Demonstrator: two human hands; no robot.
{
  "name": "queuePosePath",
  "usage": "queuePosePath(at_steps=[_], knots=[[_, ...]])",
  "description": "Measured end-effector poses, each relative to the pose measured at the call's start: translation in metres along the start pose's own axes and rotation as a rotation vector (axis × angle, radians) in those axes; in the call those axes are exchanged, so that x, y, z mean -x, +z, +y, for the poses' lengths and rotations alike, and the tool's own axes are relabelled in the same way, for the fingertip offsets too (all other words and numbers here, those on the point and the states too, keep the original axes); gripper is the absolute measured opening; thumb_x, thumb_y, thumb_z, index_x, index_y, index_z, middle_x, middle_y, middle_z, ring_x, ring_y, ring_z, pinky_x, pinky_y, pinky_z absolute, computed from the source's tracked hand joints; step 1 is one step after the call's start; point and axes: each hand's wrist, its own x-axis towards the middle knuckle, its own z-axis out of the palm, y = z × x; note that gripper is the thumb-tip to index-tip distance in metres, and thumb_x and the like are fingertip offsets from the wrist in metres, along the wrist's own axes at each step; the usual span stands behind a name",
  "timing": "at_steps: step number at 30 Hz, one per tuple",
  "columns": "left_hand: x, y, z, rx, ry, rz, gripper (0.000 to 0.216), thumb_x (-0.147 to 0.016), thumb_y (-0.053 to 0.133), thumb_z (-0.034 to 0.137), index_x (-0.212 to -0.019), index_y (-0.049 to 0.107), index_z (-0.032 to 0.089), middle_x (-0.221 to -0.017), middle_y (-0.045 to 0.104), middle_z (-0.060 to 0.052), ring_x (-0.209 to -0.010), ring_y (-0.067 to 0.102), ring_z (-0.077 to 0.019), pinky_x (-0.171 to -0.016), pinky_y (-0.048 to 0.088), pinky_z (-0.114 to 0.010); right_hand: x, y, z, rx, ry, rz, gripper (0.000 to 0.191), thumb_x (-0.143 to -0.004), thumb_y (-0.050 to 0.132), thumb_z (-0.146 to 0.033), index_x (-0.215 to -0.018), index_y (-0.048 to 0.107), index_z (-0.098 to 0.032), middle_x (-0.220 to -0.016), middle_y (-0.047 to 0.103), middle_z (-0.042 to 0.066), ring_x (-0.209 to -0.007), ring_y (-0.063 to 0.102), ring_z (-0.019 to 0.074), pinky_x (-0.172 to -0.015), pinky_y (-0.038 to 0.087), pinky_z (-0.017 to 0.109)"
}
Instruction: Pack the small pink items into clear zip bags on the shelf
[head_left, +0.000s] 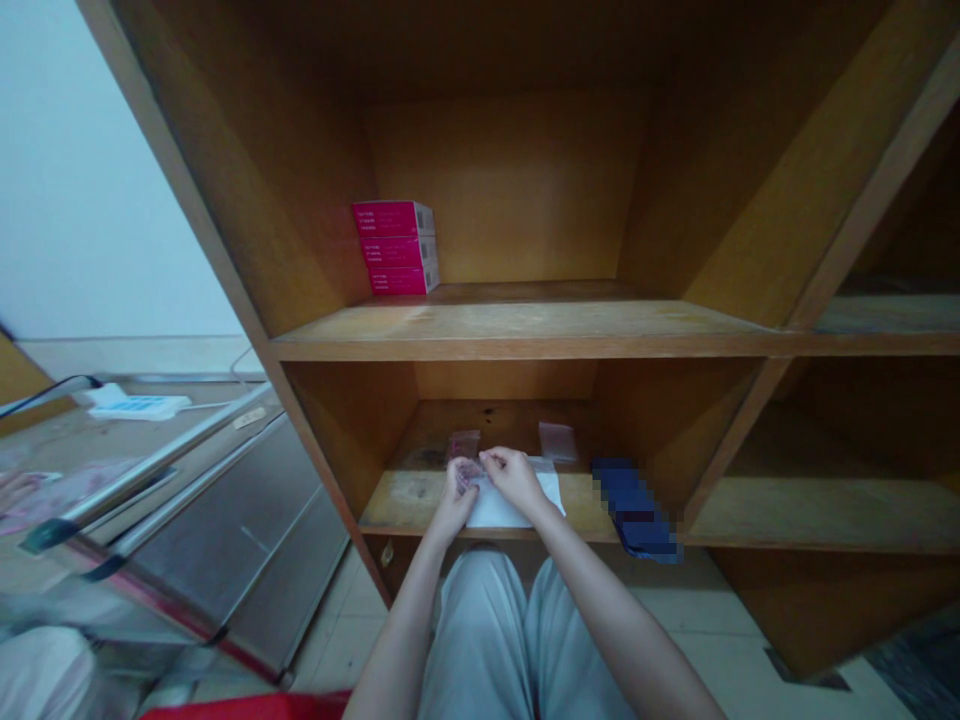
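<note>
Above the lower shelf, my left hand [455,497] is closed around a small clear plastic bag [469,472]. My right hand [516,477] is beside it, thumb and fingers pinched together near the bag's edge. Whatever sits in that pinch is too small to make out. Under both hands lies a white sheet of paper [498,508]. Behind my left hand is a small clear bag with reddish contents [464,441]. Another flat clear bag [558,441] lies farther back, beyond the paper's right corner.
Three stacked pink boxes [396,248] stand on the upper shelf [525,322]. A dark blue, pixel-blurred item [637,508] overhangs the lower shelf's front edge at right. On the left are a metal-edged table [247,510], a white power strip [139,402] and another person's hand [16,488].
</note>
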Motion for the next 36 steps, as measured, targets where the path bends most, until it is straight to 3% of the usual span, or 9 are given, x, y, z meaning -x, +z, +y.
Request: queuePosePath(at_steps=[7,12,18,29,32,36], knots=[[0.0,0.0,0.003,0.037,-0.004,-0.006,0.037,-0.064,0.044,0.004,-0.097,0.037,0.021,-0.09,0.048,-0.002,-0.091,0.047,-0.0151,-0.088,0.032,-0.033,0.005,-0.025,0.048,0.083,0.203,0.083,0.026,-0.077,0.043,-0.016,-0.09,0.065,-0.012,-0.09,0.067,0.01,-0.08,0.062,0.0174,-0.073,0.045,0.025],[0.0,0.0,0.006,0.029,-0.028,-0.004,0.036,-0.064,0.044,0.005,-0.096,0.038,0.02,-0.091,0.048,-0.002,-0.092,0.047,-0.0152,-0.088,0.031,-0.033,0.013,-0.033,0.073,0.137,0.22,-0.03,0.028,-0.076,0.043,-0.011,-0.094,0.064,-0.012,-0.099,0.065,0.011,-0.092,0.06,0.0185,-0.082,0.042,0.027],[0.0,0.0,0.005,0.02,-0.014,-0.016,0.036,-0.065,0.044,0.005,-0.097,0.038,0.02,-0.091,0.048,-0.002,-0.092,0.046,-0.015,-0.089,0.031,-0.033,0.014,-0.034,0.075,0.225,0.199,-0.122,0.029,-0.076,0.042,-0.009,-0.09,0.066,-0.013,-0.097,0.066,0.011,-0.091,0.06,0.0186,-0.08,0.041,0.025],[0.001,-0.001,0.006,0.025,-0.012,-0.01,0.035,-0.065,0.045,0.006,-0.097,0.038,0.021,-0.091,0.048,-0.003,-0.092,0.047,-0.0158,-0.089,0.031,-0.035,0.002,-0.03,0.08,0.408,0.311,-0.106,0.021,-0.072,0.048,-0.012,-0.079,0.067,-0.016,-0.086,0.068,0.011,-0.085,0.062,0.0194,-0.075,0.041,0.024],[0.001,-0.001,0.007,0.027,-0.018,-0.016,0.035,-0.065,0.045,0.006,-0.097,0.038,0.021,-0.092,0.049,-0.002,-0.092,0.047,-0.0155,-0.089,0.031,-0.034,0.0,-0.028,0.079,0.355,0.338,-0.037,0.019,-0.07,0.049,-0.012,-0.076,0.066,-0.015,-0.082,0.068,0.011,-0.081,0.062,0.0198,-0.072,0.042,0.025],[0.002,-0.001,0.006,0.028,-0.004,-0.018,0.035,-0.067,0.044,0.006,-0.098,0.038,0.021,-0.092,0.048,-0.002,-0.093,0.047,-0.0149,-0.089,0.031,-0.033,-0.002,-0.016,0.061,0.031,0.275,0.147,0.015,-0.071,0.048,-0.015,-0.077,0.061,-0.014,-0.076,0.067,0.008,-0.071,0.061,0.016,-0.065,0.044,0.023]])
